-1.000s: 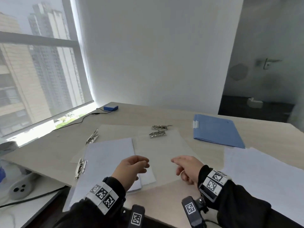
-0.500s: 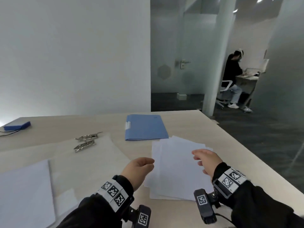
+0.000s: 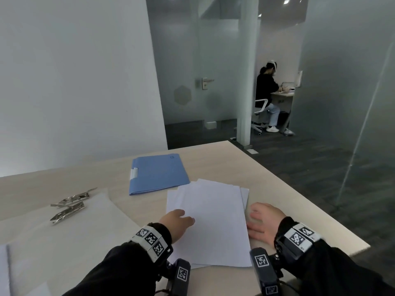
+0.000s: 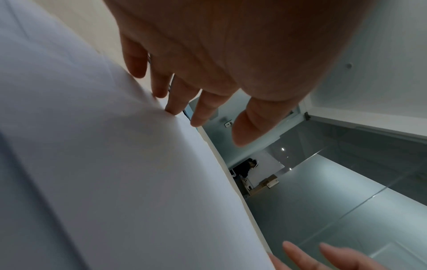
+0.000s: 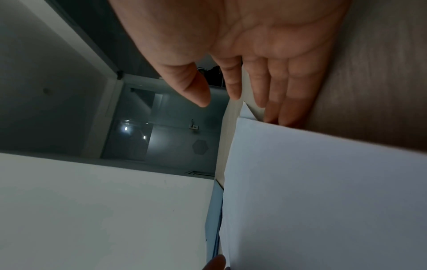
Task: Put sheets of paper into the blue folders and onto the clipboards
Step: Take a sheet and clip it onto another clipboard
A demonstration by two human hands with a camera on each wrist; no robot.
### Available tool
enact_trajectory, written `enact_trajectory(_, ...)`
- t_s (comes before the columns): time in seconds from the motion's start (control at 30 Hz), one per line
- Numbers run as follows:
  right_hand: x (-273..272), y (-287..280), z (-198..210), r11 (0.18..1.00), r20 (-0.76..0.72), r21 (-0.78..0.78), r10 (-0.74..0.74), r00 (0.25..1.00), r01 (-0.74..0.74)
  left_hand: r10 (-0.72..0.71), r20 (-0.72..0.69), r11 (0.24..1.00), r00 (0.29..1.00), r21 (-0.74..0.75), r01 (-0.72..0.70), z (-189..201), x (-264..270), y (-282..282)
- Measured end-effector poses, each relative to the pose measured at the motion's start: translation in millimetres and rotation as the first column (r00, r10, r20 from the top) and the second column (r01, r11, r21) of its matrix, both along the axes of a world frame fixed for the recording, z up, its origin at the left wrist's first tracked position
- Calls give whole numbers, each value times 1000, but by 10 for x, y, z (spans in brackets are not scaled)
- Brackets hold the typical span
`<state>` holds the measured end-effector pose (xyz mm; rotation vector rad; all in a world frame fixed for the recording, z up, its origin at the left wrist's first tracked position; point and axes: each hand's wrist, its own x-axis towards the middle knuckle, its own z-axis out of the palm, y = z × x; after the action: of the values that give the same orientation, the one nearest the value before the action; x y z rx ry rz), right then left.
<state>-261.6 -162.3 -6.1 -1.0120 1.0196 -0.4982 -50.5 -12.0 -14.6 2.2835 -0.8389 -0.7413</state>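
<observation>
right wrist view, fingers (image 5: 272,102) under sheets (image 5: 323,182)

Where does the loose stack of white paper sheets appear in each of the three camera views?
Head: loose stack of white paper sheets lies centre-bottom on the table, between both hands.
Left wrist: it fills the left half.
Right wrist: it fills the lower right.
Shared landmark: the metal door handle.

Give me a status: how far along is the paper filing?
Done: nothing visibly filed. The blue folder lies closed and the metal clips hold no sheets. In hand: left hand and right hand flank the loose paper stack, fingers at its edges, none lifted. Left: all the filing and clipping.
</observation>
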Motion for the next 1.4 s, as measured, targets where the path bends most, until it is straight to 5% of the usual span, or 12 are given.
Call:
enact_trajectory(0.37, 25, -114, -157, 1000, -63, -20, -23, 998, 22, 8, -13, 992, 1000, -127, -9, -45, -32, 42)
enact_trajectory(0.83, 88, -166, -155, 957, -155, -252, 108, 982, -145, -26, 26, 997, 999, -73, 28, -20, -33, 118)
enact_trajectory(1.1, 45, -318, -247, 915, -335, -353, 73, 939, -197, -22, 17, 998, 1000, -52, 23, -32, -27, 169)
enact_trajectory(1.4, -35, -421, -250, 897, -317, -422, -7, 949, -135, -21, 21, 998, 1000, -57, 22, -34, -26, 189)
